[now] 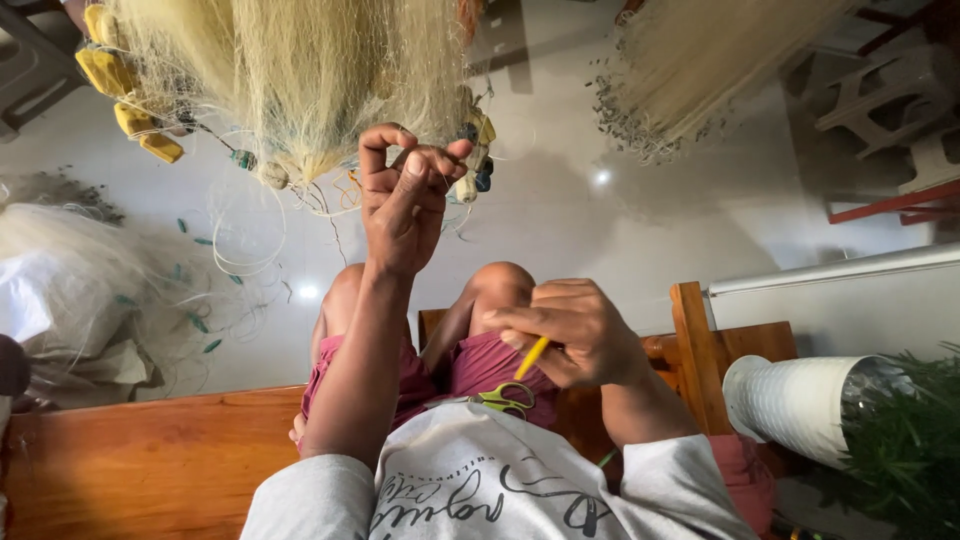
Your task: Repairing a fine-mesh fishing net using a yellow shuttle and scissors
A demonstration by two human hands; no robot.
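My left hand [404, 195] is raised in front of me, its fingers pinched on thin strands of a pale yellow fishing net [300, 70] that hangs in a bundle above. My right hand [570, 330] sits lower, over my knees, gripping a slim yellow netting needle [532, 356]. A pair of scissors with green-yellow handles [503, 399] lies on my lap, on maroon shorts. Yellow floats [120, 85] and small dark weights hang along the net's edge.
I sit on a wooden bench [150, 460]. A second net bundle [700, 60] hangs at the upper right. A white net heap [70, 290] lies on the tiled floor at left. A white ribbed pot [795, 400] with a green plant stands at right, plastic chairs behind.
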